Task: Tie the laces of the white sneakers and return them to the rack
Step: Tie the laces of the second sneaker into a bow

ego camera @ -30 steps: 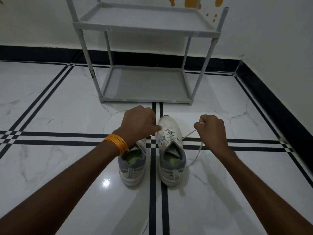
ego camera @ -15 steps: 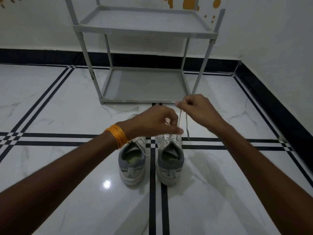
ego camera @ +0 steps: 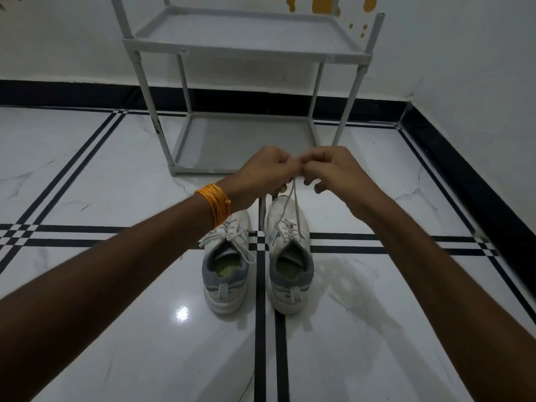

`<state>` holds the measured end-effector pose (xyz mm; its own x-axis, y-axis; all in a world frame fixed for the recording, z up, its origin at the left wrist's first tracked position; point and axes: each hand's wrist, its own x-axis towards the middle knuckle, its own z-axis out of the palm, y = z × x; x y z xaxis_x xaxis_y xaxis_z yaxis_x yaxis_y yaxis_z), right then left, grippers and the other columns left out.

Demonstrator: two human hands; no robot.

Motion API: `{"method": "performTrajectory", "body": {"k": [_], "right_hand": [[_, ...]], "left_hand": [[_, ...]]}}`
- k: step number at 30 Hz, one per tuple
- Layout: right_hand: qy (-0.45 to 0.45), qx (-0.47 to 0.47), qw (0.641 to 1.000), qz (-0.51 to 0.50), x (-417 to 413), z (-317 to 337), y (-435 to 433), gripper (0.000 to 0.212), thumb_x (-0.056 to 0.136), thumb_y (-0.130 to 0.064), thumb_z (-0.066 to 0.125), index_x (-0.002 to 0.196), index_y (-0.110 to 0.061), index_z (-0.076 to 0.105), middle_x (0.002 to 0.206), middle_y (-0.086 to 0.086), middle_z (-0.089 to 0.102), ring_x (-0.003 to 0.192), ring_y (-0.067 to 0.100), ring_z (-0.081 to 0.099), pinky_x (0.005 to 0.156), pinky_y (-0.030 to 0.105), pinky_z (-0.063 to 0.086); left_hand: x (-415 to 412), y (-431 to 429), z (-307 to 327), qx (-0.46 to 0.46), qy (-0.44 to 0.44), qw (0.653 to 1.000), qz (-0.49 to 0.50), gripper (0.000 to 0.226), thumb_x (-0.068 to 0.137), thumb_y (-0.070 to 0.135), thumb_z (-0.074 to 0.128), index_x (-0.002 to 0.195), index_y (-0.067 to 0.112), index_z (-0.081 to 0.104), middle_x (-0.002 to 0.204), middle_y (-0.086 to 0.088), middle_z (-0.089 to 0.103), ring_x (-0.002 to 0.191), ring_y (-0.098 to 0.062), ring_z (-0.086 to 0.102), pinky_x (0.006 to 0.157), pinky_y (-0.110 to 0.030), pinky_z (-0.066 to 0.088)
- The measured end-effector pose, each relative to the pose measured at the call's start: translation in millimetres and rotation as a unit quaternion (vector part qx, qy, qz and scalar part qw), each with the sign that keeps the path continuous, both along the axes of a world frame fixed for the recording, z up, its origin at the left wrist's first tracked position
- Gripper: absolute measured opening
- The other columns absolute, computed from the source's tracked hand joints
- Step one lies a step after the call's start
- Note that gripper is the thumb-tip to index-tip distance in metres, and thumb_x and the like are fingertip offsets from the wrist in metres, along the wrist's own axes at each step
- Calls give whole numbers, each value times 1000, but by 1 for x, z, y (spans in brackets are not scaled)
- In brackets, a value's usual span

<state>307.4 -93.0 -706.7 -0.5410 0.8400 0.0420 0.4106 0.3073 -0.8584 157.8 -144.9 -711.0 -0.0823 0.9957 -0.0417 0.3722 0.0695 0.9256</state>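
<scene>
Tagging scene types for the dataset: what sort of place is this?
Probably a home entryway or room corner. A grey two-tier shoe rack stands against a white wall, a pair of white sneakers sits on the glossy marble-look tiled floor, and a black skirting band runs along the wall.

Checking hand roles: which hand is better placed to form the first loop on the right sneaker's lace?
Probably the right hand: it pinches the lace directly above the right sneaker; the left hand reaches across.
</scene>
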Motion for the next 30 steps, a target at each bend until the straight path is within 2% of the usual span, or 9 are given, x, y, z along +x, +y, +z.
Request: {"method": "performTrajectory", "body": {"k": [3,8,12,15,18,21,25,28,30], "right_hand": [[-16,-44,998,32,5,-2,-4,16,84,-6,62,95,-5,72,80,5,69,73,9,60,66,26,49],[-28,57,998,-5,2,-3,-3,15,90,-21,64,84,-8,70,62,-1,63,51,3,54,52,15,42],[40,33,998,-31,3,21,-2,27,96,-18,51,82,-7,71,60,4,61,49,9,52,46,14,38],[86,19,996,4,-7,41,-5,28,98,-17,49,89,-1,70,63,3,61,51,8,54,46,16,39],[144,-13,989,-4,-19,59,-3,25,100,-18,48,91,-5,68,67,2,63,57,8,57,50,17,45],[221,-99,969,-48,-26,61,7,25,99,-17,49,99,0,67,71,5,66,61,11,61,55,18,52],[317,-272,900,-124,-25,35,20,24,98,-6,50,111,9,62,80,11,66,72,16,67,67,20,60],[312,-348,872,-148,-21,8,25,19,96,1,50,109,10,60,87,17,66,80,21,68,72,25,62],[266,-363,883,-134,-20,-7,19,12,94,1,52,102,7,60,89,17,65,81,21,68,74,26,61]], "left_hand": [[-3,1,1,-13,-45,999,21,26,97,26,54,79,9,64,61,3,55,50,-6,50,48,-18,41],[-3,-1,1,3,-53,998,22,31,98,31,52,81,9,67,66,-1,58,55,-8,54,52,-18,45],[-6,0,-4,-3,-131,991,31,27,88,18,51,92,-2,68,85,-16,70,80,-27,69,79,-36,57],[-2,-1,-7,19,-19,1000,-16,24,77,17,66,96,4,69,95,-18,72,93,-33,68,87,-42,55],[10,0,-11,105,132,986,17,24,70,3,73,92,9,65,82,-5,70,75,-20,67,72,-31,58],[16,0,-19,253,272,926,69,21,76,1,65,93,8,55,76,-6,65,65,-21,61,61,-37,53],[4,-4,-24,327,383,859,91,17,84,10,67,96,4,57,76,-12,65,66,-26,58,57,-36,49],[-5,-3,-32,360,469,806,37,14,90,18,63,84,5,66,70,-11,66,62,-24,56,58,-31,45],[-2,-3,-33,309,432,846,56,20,91,19,59,78,7,68,67,-7,65,61,-21,54,59,-31,45]]}}
